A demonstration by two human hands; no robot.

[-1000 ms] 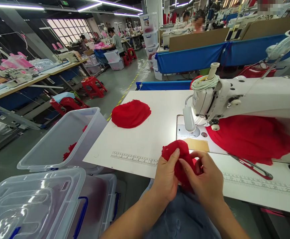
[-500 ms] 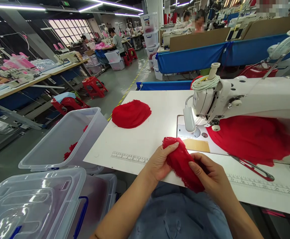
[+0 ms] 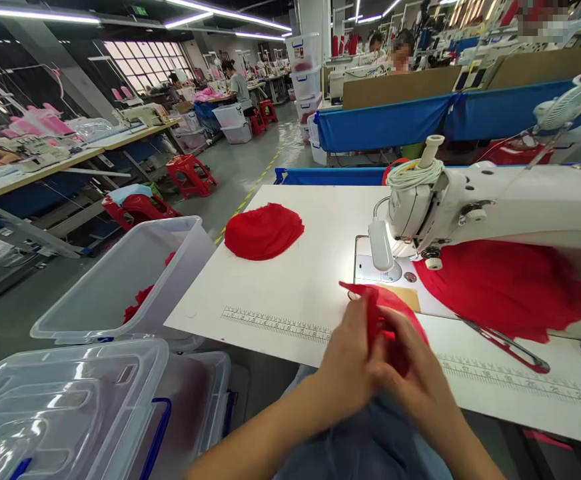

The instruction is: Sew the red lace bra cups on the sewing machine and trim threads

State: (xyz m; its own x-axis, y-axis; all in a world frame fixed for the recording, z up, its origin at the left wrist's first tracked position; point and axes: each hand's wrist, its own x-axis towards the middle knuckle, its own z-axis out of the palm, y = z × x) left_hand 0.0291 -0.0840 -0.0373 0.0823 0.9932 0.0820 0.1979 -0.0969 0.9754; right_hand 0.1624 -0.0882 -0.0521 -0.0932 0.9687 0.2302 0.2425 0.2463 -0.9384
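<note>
Both my hands meet at the near edge of the white sewing table [image 3: 295, 280]. My left hand [image 3: 348, 363] and my right hand [image 3: 410, 377] are closed together on a small red lace piece [image 3: 383, 307], which stands folded between them. Just beyond it is the needle plate of the white sewing machine [image 3: 495, 200]. A round pile of red fabric [image 3: 264, 231] lies at the table's far left. A larger heap of red fabric [image 3: 505, 287] lies under the machine arm on the right.
Red-handled scissors [image 3: 510, 345] lie on the table at right. Clear plastic bins [image 3: 125, 280] with red pieces stand at my left, a lidded one [image 3: 65, 407] nearer. Red stools [image 3: 190, 175], other work tables and seated people fill the hall behind.
My hands spread the red piece out flat, then drew together again. Now it is folded upright between them and sits a little closer to the machine.
</note>
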